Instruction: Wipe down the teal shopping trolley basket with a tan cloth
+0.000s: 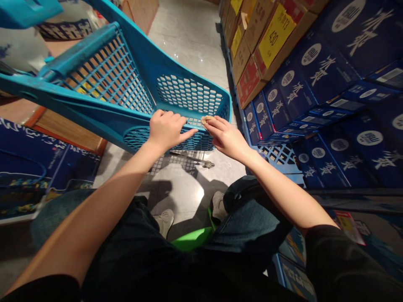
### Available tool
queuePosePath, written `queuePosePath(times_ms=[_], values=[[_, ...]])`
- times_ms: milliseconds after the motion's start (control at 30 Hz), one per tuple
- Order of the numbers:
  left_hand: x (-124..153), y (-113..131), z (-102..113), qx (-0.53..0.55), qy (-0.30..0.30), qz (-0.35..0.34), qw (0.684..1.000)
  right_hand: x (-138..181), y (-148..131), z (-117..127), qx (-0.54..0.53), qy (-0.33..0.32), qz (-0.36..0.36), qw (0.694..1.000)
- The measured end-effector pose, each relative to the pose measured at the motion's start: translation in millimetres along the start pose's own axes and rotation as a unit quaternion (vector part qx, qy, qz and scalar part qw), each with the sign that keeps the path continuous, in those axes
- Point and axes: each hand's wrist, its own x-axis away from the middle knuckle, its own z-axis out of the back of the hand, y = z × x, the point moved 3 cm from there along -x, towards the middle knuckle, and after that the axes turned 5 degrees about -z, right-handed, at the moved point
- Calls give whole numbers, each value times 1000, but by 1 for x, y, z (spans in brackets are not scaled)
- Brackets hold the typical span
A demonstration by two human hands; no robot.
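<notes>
A blue plastic shopping cart (pixel 189 69) with lattice sides stands in front of me, its near rim crossing below both hands. My left hand (pixel 166 130) is closed over that rim, fingers curled to the inside and thumb stretched along the top toward the right. Farther right, near the cart's end, my right hand (pixel 225 134) pinches a crumpled beige cloth (pixel 207 120) against the rim. Part of the cloth is hidden under the fingers. Inside the cart I see only its bare lattice floor and walls.
Stacked blue cartons (pixel 292 88) and brown boxes (pixel 255 37) with yellow price signs line the right side, some on a blue pallet (pixel 280 161). Blue boxes (pixel 44 163) stand at left. A green plastic object (pixel 192 240) is between my legs. Tiled floor (pixel 189 31) runs ahead.
</notes>
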Motion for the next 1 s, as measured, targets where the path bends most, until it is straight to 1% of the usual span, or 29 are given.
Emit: queuePosePath(times_ms=[100, 200, 300, 433, 533, 600, 700, 867, 1000], values=[[1, 0, 3, -13, 7, -13, 1000, -13, -12, -6, -4, 7, 17, 1000], [0, 2, 8, -28, -7, -13, 1000, -16, -13, -8, -9, 6, 24, 1000], [-2, 6, 12, -40, -32, -8, 999, -8, -6, -3, -14, 11, 31, 999], [-4, 8, 13, -47, -61, -4, 997, 11, 14, 6, -23, 0, 12, 1000], [-5, 9, 13, -31, -58, 6, 998, 23, 27, 11, -23, -4, -7, 1000], [-6, 8, 12, -20, -55, 12, 998, 24, 30, 11, -22, -7, -19, 1000], [-5, 8, 11, -14, -59, 16, 998, 15, 22, 7, -18, -16, -22, 999], [-3, 5, 10, -12, -32, 8, 999, -9, 0, -5, -25, -1, 18, 1000], [-2, 4, 10, -39, -46, -3, 998, -15, -5, -7, -43, 0, 31, 999]])
